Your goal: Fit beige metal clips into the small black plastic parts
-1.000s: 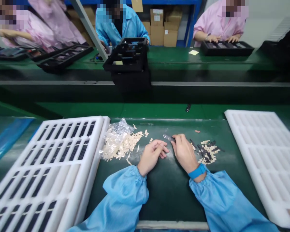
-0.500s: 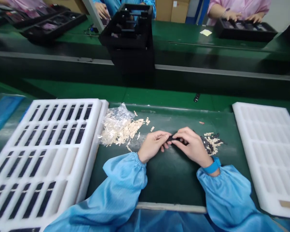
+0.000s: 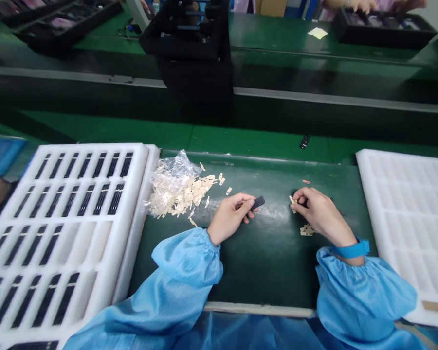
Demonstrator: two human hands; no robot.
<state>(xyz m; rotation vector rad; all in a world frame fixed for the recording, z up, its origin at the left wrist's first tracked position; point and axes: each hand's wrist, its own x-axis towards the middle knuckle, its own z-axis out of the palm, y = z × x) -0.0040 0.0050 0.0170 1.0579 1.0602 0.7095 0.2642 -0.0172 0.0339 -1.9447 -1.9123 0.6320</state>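
My left hand [image 3: 230,216] is closed around a small black rectangular piece [image 3: 258,202], whose rounded end sticks out past the fingertips. Over at the right, my right hand [image 3: 316,211] pinches small cream-coloured tabs [image 3: 293,203] between thumb and fingers, low over the mat. Just below that hand lies a little heap of the same tabs [image 3: 306,230]; the hand covers most of the dark pieces beside it. To the left of my left hand, a large heap of cream tabs [image 3: 182,197] spills from a clear plastic bag [image 3: 177,167].
A white foam tray [image 3: 105,233] at left holds black strips in many slots. Another white foam tray [image 3: 377,209] stands at right. A raised green bench [image 3: 266,39] runs across the back with black bins [image 3: 184,46] and a co-worker's hands [image 3: 365,5].
My right hand has left the black piece and moved right to the small heap, where it now pinches cream tabs. My left hand keeps the black piece in nearly the same spot.
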